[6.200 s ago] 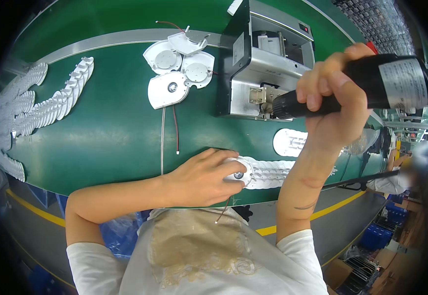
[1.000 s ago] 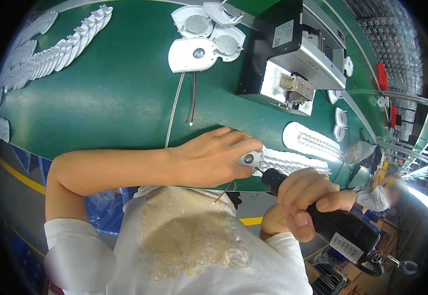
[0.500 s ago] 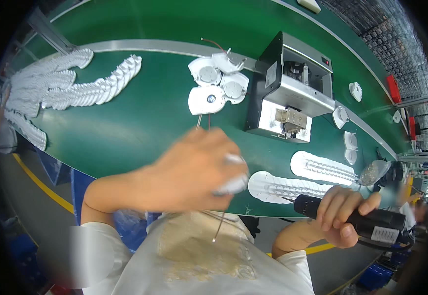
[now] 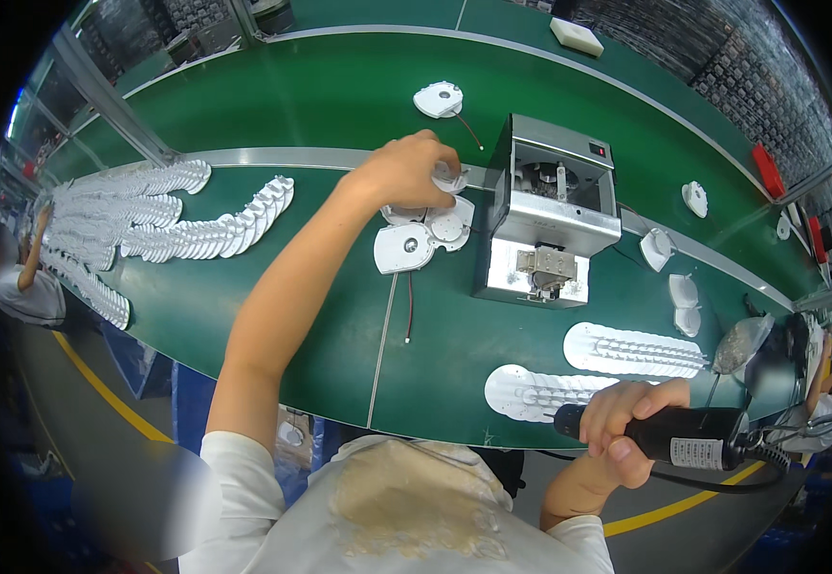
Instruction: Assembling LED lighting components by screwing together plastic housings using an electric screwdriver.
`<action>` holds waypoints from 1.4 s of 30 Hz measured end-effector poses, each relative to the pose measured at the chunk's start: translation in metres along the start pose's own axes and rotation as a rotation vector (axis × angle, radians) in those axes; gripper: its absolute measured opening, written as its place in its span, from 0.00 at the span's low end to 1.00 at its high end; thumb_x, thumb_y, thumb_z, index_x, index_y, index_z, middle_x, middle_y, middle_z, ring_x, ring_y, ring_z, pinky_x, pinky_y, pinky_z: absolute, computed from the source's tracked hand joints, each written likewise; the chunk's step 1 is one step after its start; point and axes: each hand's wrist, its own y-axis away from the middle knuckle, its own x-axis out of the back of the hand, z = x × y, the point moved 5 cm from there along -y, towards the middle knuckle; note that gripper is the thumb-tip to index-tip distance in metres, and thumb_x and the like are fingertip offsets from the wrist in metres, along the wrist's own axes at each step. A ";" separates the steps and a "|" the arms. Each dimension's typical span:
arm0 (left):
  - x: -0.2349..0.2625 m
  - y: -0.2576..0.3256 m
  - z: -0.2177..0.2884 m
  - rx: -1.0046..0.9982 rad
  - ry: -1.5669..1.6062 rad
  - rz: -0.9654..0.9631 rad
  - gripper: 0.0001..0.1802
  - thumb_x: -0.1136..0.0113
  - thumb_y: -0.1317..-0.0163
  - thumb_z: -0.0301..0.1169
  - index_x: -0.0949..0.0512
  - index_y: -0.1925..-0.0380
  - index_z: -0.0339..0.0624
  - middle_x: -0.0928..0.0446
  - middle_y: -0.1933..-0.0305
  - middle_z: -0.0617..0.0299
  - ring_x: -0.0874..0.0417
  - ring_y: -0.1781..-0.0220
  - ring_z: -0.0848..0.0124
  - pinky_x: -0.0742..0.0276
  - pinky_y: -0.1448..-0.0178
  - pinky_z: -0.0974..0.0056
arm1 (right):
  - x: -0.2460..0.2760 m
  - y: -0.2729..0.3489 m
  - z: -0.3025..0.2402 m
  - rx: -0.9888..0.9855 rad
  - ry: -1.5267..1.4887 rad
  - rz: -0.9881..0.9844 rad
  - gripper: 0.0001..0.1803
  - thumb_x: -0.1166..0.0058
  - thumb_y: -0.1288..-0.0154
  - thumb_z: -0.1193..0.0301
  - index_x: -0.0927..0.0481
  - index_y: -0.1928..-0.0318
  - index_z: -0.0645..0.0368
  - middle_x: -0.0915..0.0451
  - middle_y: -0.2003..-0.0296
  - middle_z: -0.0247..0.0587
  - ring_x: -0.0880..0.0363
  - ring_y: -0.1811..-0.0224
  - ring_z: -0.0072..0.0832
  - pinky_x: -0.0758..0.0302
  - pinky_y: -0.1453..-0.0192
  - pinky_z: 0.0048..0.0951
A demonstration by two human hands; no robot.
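My left hand [image 4: 408, 174] reaches over the bench to a cluster of white plastic housings. Its fingers curl round a white housing [image 4: 449, 178] at the back of that cluster, partly hidden by the hand. Just in front lies a white housing with a round hole [image 4: 404, 247], and a thin dark red wire hangs from the group. Beside it sits a housing with a round disc [image 4: 448, 224]. In my right hand [image 4: 624, 426] is a black electric screwdriver [image 4: 688, 437], held level with its tip pointing left, over the front edge.
Right of the cluster stands a metal machine [image 4: 554, 206]. Two rows of stacked white covers [image 4: 636, 348] lie front right. Long rows of white housings [image 4: 210, 234] spread left. A white housing with a wire [image 4: 438, 99] rests on the green strip behind the rail [image 4: 272, 157].
My left hand has moved from near my body, where it held a white housing, out to the cluster. A wired housing now lies behind the rail. The screwdriver has shifted slightly left.
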 end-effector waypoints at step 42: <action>-0.038 0.189 0.115 -0.431 0.477 -0.057 0.18 0.33 0.60 0.27 0.21 0.64 0.44 0.27 0.51 0.56 0.23 0.52 0.56 0.20 0.56 0.59 | 0.012 -0.004 -0.011 0.021 0.007 -0.064 0.21 0.41 0.57 0.85 0.33 0.60 0.63 0.29 0.80 0.41 0.32 0.84 0.25 0.29 0.80 0.29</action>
